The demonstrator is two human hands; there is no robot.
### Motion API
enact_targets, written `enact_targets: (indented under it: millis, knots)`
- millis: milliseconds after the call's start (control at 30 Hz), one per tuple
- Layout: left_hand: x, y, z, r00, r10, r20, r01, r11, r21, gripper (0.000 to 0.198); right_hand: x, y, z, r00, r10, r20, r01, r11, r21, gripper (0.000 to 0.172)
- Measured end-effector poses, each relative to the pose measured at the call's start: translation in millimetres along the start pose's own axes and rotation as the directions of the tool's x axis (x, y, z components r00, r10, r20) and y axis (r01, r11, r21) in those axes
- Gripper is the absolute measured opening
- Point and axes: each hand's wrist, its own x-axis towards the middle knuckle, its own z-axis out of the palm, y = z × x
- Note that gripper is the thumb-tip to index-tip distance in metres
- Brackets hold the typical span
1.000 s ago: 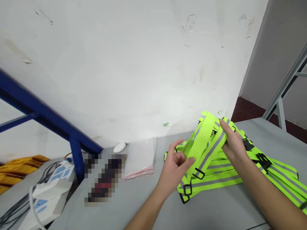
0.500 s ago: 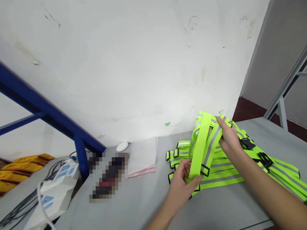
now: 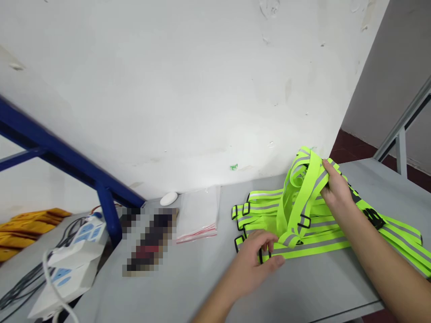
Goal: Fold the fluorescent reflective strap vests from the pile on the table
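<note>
A bunch of neon-yellow reflective straps (image 3: pixel 307 193) with grey stripes and black buckles is lifted in my right hand (image 3: pixel 336 186), whose fingers are wrapped round its upper part. One looped strap end hangs down with a black slider buckle. My left hand (image 3: pixel 259 258) is beside that hanging end, thumb and fingers apart, with the fingertips close to the strap. Beneath lies a pile of similar reflective straps (image 3: pixel 316 242), stretching to the right with black clips among them.
Clear zip bags (image 3: pixel 198 214) with red edges lie left of the pile, beside a white oval object (image 3: pixel 169 198) and a blurred-out item (image 3: pixel 148 244). Further left are a blue metal frame (image 3: pixel 109 211), white power strips (image 3: pixel 72 264) with cables, and yellow cloth (image 3: pixel 32 231). A wall stands behind.
My right hand has moved right with the straps. My left hand has let go of the hanging strap, which now swings with its end to the right of that hand.
</note>
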Motion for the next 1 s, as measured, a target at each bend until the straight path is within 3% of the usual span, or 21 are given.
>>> enact_targets:
  millis: [100, 200, 333, 467, 567, 600, 633, 700, 800, 900, 1000]
  knots:
    - [3, 4, 6.7, 1.0, 0.001, -0.018, 0.001, 0.995, 0.103, 0.026, -1, 0, 0, 1.0, -0.011, -0.006, 0.011, 1.0, -0.014, 0.017]
    - [4, 9, 15.5, 0.996, 0.025, -0.088, -0.011, 0.988, 0.157, 0.039, -7, 3, 1, 1.0, -0.009, 0.027, 0.01, 0.999, -0.037, 0.02]
    - [3, 17, 21.3, 0.962, 0.222, -0.156, -0.182, 0.954, 0.237, 0.042, -13, 6, 1, 0.999, -0.014, 0.03, 0.015, 0.999, -0.046, 0.026]
    - [0, 27, 15.7, 0.846, 0.497, -0.196, -0.415, 0.843, 0.343, 0.027, -11, 7, 0, 1.0, 0.002, -0.009, -0.003, 0.999, -0.049, 0.028]
    - [-2, 32, 7.3, 0.723, 0.64, -0.26, -0.462, 0.728, 0.506, 0.022, -4, 10, -3, 1.0, 0.014, -0.024, -0.015, 0.999, -0.041, 0.027]
    - [-2, 32, 4.2, 0.705, 0.657, -0.267, -0.442, 0.701, 0.56, 0.02, -1, 11, -4, 1.0, 0.012, -0.026, -0.013, 0.999, -0.036, 0.027]
    - [-2, 32, 1.1, 0.712, 0.649, -0.269, -0.402, 0.69, 0.601, 0.017, 1, 12, -6, 1.0, 0.008, -0.026, -0.009, 0.999, -0.031, 0.028]
    - [-1, 30, -5.1, 0.797, 0.556, -0.237, -0.297, 0.702, 0.647, 0.013, 5, 15, -7, 1.0, 0.001, -0.026, -0.001, 1.0, -0.024, 0.032]
    - [2, 26, -12.8, 0.925, 0.34, -0.169, -0.152, 0.738, 0.657, 0.037, 7, 17, -9, 1.0, -0.004, -0.024, 0.004, 1.0, -0.017, 0.034]
    - [2, 23, -17.4, 0.959, 0.234, -0.161, -0.076, 0.757, 0.649, 0.032, 4, 17, -10, 1.0, 0.015, -0.008, -0.016, 0.999, -0.029, 0.033]
    - [-1, 26, -20.6, 0.97, 0.233, -0.074, -0.137, 0.769, 0.624, 0.022, 4, 16, -10, 1.0, 0.014, -0.011, -0.014, 0.999, -0.034, 0.032]
